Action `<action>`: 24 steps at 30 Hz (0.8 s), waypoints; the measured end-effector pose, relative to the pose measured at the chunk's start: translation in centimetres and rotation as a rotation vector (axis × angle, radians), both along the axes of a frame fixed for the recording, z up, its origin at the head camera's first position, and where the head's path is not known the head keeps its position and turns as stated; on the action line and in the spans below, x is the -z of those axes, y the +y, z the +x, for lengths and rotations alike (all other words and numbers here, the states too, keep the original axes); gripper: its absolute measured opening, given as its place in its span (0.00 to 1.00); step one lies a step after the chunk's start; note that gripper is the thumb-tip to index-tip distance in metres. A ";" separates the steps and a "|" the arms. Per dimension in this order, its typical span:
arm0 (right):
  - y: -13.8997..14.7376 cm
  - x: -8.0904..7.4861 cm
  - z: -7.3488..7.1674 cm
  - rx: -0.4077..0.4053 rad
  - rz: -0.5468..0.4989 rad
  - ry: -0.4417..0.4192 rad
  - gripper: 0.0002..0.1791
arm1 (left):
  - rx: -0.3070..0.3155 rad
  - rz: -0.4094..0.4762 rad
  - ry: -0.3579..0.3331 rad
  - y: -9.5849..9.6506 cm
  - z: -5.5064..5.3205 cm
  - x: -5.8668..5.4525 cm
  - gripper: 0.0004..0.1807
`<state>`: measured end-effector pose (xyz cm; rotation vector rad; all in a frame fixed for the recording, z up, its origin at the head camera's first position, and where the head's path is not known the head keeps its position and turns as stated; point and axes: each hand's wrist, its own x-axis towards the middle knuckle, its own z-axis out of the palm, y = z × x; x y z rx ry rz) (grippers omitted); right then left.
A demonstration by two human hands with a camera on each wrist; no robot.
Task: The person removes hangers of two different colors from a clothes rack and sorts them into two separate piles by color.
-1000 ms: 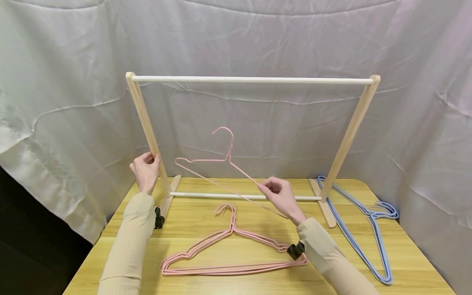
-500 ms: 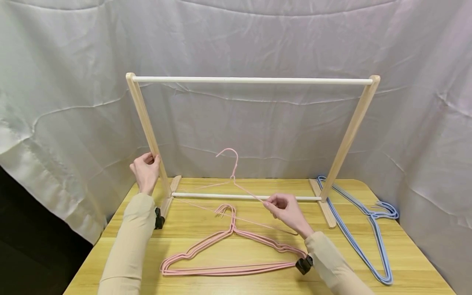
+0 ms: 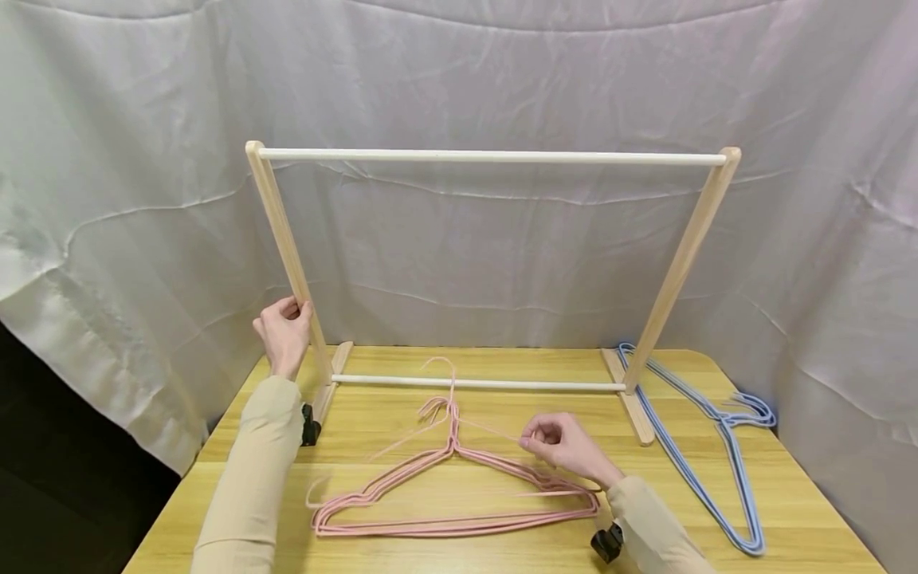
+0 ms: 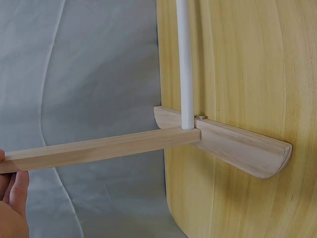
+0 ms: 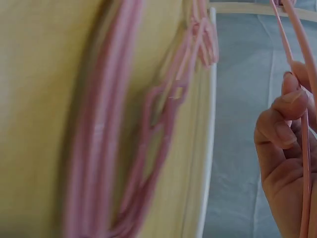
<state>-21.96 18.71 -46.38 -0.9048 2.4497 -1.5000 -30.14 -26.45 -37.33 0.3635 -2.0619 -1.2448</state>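
My left hand [image 3: 283, 335] grips the left wooden upright [image 3: 278, 223] of a small clothes rack, low on the post. In the left wrist view only its fingertips show against the wood. The right hand [image 3: 566, 446] pinches the shoulder of a thin pink hanger [image 5: 305, 173]. That hanger is blurred in the head view and lies over the stack of pink hangers [image 3: 423, 526]; whether it touches them I cannot tell. Its hook points up and left, beyond the stacked hooks.
The rack's white top rail [image 3: 488, 157] carries nothing. A white lower bar [image 3: 545, 386] joins its feet. Several blue hangers [image 3: 742, 478] lie at the right, partly behind the right foot. A grey curtain [image 3: 502, 80] hangs behind the wooden table [image 3: 402, 363].
The right hand has come down and toward me with the pink hanger, from in front of the curtain to over the pink stack. The left hand stays on the upright.
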 end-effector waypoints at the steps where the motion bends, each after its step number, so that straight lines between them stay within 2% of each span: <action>1: 0.1 0.3 0.0 -0.014 0.014 0.008 0.07 | -0.001 0.001 0.002 0.0 0.0 0.0 0.15; 12: 0.6 2.3 0.6 -0.065 0.086 -0.001 0.05 | 0.022 0.001 -0.002 0.3 -0.1 0.1 0.15; 20: 1.0 2.9 1.0 -0.022 0.189 0.022 0.04 | 0.029 0.003 0.005 0.8 -0.3 0.0 0.15; 24: 1.1 3.0 1.1 -0.013 0.194 0.044 0.04 | 0.035 0.009 0.006 0.9 -0.3 0.0 0.16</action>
